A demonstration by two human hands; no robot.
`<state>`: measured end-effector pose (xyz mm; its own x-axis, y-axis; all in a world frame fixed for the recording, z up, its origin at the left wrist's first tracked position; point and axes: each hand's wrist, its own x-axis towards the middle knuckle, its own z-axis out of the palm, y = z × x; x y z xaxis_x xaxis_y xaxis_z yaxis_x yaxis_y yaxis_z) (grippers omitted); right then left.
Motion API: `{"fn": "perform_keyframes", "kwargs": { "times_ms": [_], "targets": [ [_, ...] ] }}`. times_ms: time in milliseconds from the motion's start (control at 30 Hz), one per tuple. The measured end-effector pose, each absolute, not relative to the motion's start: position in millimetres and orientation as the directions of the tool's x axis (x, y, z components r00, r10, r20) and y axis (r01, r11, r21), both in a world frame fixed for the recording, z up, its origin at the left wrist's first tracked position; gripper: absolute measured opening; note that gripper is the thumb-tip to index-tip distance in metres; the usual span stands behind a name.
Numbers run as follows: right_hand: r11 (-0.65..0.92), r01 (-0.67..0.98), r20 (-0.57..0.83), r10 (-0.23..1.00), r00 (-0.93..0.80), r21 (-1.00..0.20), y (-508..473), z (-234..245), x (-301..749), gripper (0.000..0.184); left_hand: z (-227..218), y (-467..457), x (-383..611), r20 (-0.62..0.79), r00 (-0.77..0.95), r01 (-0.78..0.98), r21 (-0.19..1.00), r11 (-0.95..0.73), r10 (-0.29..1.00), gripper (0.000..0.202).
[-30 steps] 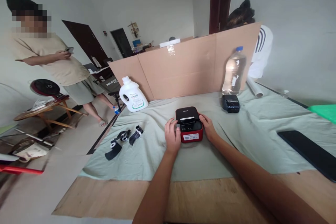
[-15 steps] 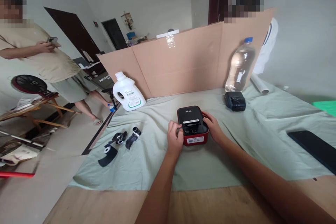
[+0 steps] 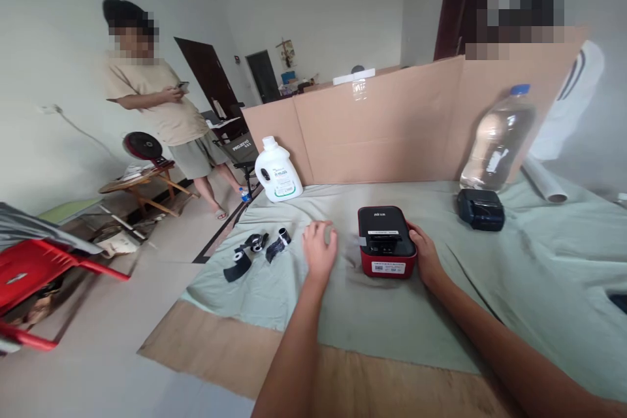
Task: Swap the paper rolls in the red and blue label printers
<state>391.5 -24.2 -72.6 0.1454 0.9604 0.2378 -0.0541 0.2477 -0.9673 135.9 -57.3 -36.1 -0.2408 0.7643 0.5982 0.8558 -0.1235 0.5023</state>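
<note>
A black-topped label printer (image 3: 386, 223) with a red base sits on the green cloth, a white sticker on its front. A small pale tab (image 3: 363, 241) juts from its left side. My right hand (image 3: 427, 255) holds the printer's right side, with part of its fingers hidden. To the left of the printer, my left hand (image 3: 319, 249) is apart from it, fingers loosely bent and spread, holding nothing. Further left lie black ribbon rolls (image 3: 238, 268), partly unwound, and a short roll (image 3: 278, 246) with dark film.
A cardboard sheet (image 3: 377, 137) stands behind, with a white jug (image 3: 277, 173) and a large clear bottle (image 3: 497, 140) before it. A small black device (image 3: 481, 210) and a white roll (image 3: 546, 179) lie right. A person (image 3: 161, 104) stands beyond the table with a phone.
My left hand has let go of the printer's left side and moved left, its fingers opening. The pale tab now shows there. My right hand stays on the printer. The view has swung left.
</note>
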Motion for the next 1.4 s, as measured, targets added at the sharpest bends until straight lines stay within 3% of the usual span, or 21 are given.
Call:
{"fn": "perform_keyframes", "kwargs": {
  "times_ms": [67,167,233,333,500,767,833,900,967,1033,1100,1167,1267,1400],
  "targets": [
    [0.254,-0.051,0.245,0.959,0.141,-0.966,-24,-72,392,0.053,-25,-53,104,0.515,-0.356,0.902,0.407,0.144,0.780,0.034],
    [0.275,-0.051,0.266,0.955,0.131,-0.960,-23,-74,392,0.051,-15,-47,58,0.326,-0.411,0.910,0.204,0.362,0.851,0.049],
    [0.282,-0.058,0.273,0.953,0.135,-0.958,-21,-77,392,0.049,-12,-44,37,0.167,-0.404,0.915,0.091,0.394,0.899,0.049],
    [0.278,-0.076,0.266,0.953,0.144,-0.957,-19,-80,391,0.048,-12,-41,21,0.032,-0.359,0.933,0.038,0.358,0.933,0.038],
    [0.274,-0.101,0.258,0.956,0.143,-0.956,-20,-80,392,0.048,-3,-49,15,0.037,-0.315,0.949,0.029,0.314,0.948,0.037],
    [0.283,-0.082,0.270,0.953,0.139,-0.956,-18,-81,392,0.049,-14,-85,5,0.000,-0.403,0.915,0.031,0.403,0.915,0.027],
    [0.276,-0.080,0.262,0.954,0.147,-0.958,-18,-80,392,0.051,-19,-93,8,0.042,-0.406,0.914,0.037,0.405,0.913,0.031],
    [0.260,-0.086,0.247,0.958,0.146,-0.962,-20,-79,393,0.051,-20,-99,16,0.169,-0.380,0.925,0.049,0.377,0.909,0.038],
    [0.245,-0.089,0.232,0.964,0.129,-0.965,-26,-80,395,0.050,-19,-103,34,0.303,-0.313,0.949,0.144,0.282,0.900,0.045],
    [0.258,-0.069,0.251,0.964,0.093,-0.964,-35,-82,397,0.052,-22,-102,64,0.345,-0.225,0.921,0.380,0.083,0.911,0.046],
    [0.322,0.012,0.322,0.946,0.022,-0.947,-46,-88,400,0.060,-28,-97,104,0.272,-0.091,0.686,0.715,-0.138,0.958,0.051],
    [0.417,0.149,0.408,0.909,-0.088,-0.897,-54,-94,403,0.080,-36,-88,145,0.196,0.033,0.331,0.923,-0.196,0.980,0.056],
    [0.504,0.340,0.475,0.863,-0.170,-0.794,-60,-98,404,0.102,-40,-71,185,0.213,0.127,-0.048,0.977,-0.209,0.969,0.056],
    [0.547,0.426,0.535,0.830,-0.160,-0.721,-52,-83,378,0.097,-30,-54,171,0.141,0.089,-0.235,0.965,-0.117,0.986,0.052]
  ]
}}
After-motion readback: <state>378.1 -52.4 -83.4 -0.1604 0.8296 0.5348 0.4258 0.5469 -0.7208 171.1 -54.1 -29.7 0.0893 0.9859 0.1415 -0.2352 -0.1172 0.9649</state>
